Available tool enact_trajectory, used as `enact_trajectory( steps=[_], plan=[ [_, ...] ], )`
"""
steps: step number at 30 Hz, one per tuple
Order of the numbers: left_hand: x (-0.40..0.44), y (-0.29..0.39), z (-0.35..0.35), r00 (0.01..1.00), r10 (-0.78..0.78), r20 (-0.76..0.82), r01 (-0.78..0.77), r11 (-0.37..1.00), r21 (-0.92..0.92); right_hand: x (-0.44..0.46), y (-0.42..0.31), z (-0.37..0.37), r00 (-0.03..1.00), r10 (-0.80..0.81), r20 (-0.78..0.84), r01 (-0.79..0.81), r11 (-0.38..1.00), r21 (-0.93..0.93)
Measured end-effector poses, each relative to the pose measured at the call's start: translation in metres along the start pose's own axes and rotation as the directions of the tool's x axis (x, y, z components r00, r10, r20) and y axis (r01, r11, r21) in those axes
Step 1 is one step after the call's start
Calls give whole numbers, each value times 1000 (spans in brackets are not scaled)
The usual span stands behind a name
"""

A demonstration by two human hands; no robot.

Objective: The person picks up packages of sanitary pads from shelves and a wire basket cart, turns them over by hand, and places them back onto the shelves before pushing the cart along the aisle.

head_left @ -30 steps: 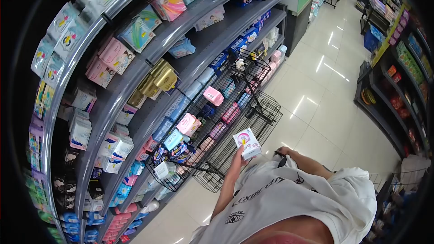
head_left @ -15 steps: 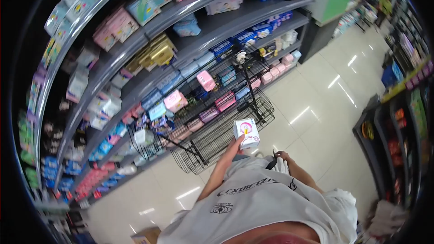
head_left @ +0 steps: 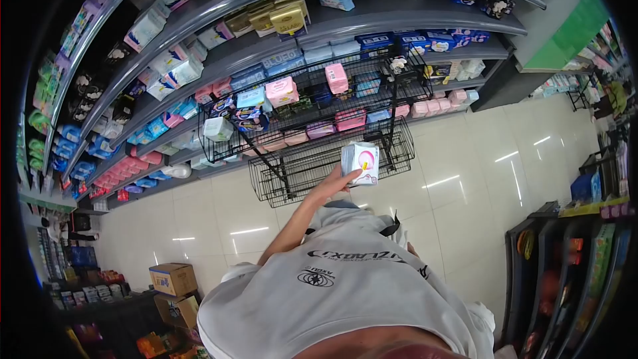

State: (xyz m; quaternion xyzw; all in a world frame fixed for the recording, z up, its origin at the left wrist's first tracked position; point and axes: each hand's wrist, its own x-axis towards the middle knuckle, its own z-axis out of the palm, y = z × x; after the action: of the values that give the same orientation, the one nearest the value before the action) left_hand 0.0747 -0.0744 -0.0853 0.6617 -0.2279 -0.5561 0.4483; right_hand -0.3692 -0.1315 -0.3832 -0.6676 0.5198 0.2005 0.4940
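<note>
My left hand [head_left: 330, 185] is closed around a white pack of sanitary pads [head_left: 359, 164]; a pink circle and a yellow mark are printed on its front. Thumb and fingers grip its lower left side. The pack is held near the front edge of a black wire cart [head_left: 299, 176]. On the cart's upper tier sit a pink pack [head_left: 282, 92], a second pink pack [head_left: 336, 78] and a white-green pack [head_left: 218, 129]. Only a sliver of my right hand [head_left: 413, 251] shows beside the grey shirt at my waist; its fingers are hidden.
Long grey shelves [head_left: 372, 23] with many packs curve behind the cart. Gold packs [head_left: 288, 20] stand on a middle shelf. Cardboard boxes [head_left: 173, 279] are stacked at the lower left. A dark display rack [head_left: 531, 259] stands at the right, on the shiny tiled floor [head_left: 458, 186].
The view has turned, so the shelves and cart look more level. My left hand still holds the pack. My right hand has slipped mostly out of sight behind the shirt.
</note>
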Motion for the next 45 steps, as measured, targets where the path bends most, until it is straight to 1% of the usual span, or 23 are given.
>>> enact_trajectory(
  steps=[5, 7, 8, 9, 10, 12, 13, 15, 17, 19, 23, 25, 26, 28, 30, 32, 34, 36, 37, 39, 40, 41, 45],
  plan=[
    [-8, 25, -52, 995, 58, 83, -64, 996, 69, 5, -18, -3, 1000, -10, -12, 10, 1000, -25],
    [-10, 29, -70, 982, 147, 121, -171, 959, 225, 7, -27, -3, 1000, -16, -19, 15, 999, -32],
    [-2, 16, -80, 979, 119, 168, -142, 981, 131, 7, -32, -3, 1000, -23, -20, 22, 999, -36],
    [-6, 20, -83, 978, 121, 170, -143, 982, 126, 8, -39, -3, 999, -26, -22, 25, 999, -42],
    [-11, 27, -87, 964, 72, 257, -108, 986, 128, 9, -46, -4, 999, -32, -24, 31, 999, -45],
    [-17, 30, -94, 904, 7, 427, -84, 983, 161, 11, -61, -4, 999, -43, -28, 41, 998, -56],
    [-19, 30, -98, 902, 11, 431, -86, 984, 155, 12, -68, -4, 998, -49, -28, 47, 997, -60],
    [-27, 34, -108, 763, 145, 630, -327, 927, 182, 11, -80, -2, 998, -54, -34, 51, 996, -73],
    [-34, 44, -121, 733, 124, 669, -313, 934, 170, 10, -91, -1, 998, -54, -41, 51, 996, -77],
    [-33, 41, -140, 730, 196, 654, -377, 914, 148, 9, -101, 0, 997, -56, -45, 51, 994, -93],
    [-54, 31, -188, 813, 284, 508, -194, 955, -224, 9, -123, -2, 997, -57, -50, 50, 990, -132],
    [-45, -37, -222, 851, 291, 437, -162, 937, -308, 11, -137, -2, 997, -61, -51, 53, 988, -146],
    [-43, -73, -231, 932, 334, 144, -198, 798, -569, 13, -144, -2, 997, -65, -51, 56, 987, -153],
    [-49, -61, -227, 857, 500, -125, -370, 426, -826, 17, -158, -2, 996, -74, -56, 64, 984, -165],
    [-60, -33, -231, 693, 696, -190, -396, 146, -907, 21, -172, -1, 994, -87, -61, 76, 983, -170],
    [-66, -24, -241, 577, 791, -203, -372, 34, -927, 27, -187, 1, 993, -100, -66, 87, 981, -175],
    [-68, -39, -251, 551, 791, -265, -379, -45, -924, 30, -199, 4, 992, -110, -64, 97, 979, -178],
    [-73, -44, -253, 575, 749, -329, -507, 12, -862, 33, -208, 5, 991, -118, -67, 104, 978, -181],
    [-74, -44, -252, 571, 752, -329, -505, 6, -863, 34, -212, 6, 990, -122, -64, 109, 977, -184],
    [-76, -44, -247, 819, 453, -352, -483, 214, -849, 33, -214, 7, 991, -119, -61, 105, 976, -188],
    [-72, -40, -245, 831, 465, -306, -472, 297, -830, 31, -214, 7, 991, -117, -57, 104, 976, -193],
    [-69, -37, -240, 886, 372, -276, -392, 283, -876, 31, -215, 7, 992, -117, -55, 104, 976, -193],
    [-59, -16, -208, 868, 472, -154, -289, 227, -930, 28, -213, 8, 993, -111, -47, 100, 976, -194]
  ],
)
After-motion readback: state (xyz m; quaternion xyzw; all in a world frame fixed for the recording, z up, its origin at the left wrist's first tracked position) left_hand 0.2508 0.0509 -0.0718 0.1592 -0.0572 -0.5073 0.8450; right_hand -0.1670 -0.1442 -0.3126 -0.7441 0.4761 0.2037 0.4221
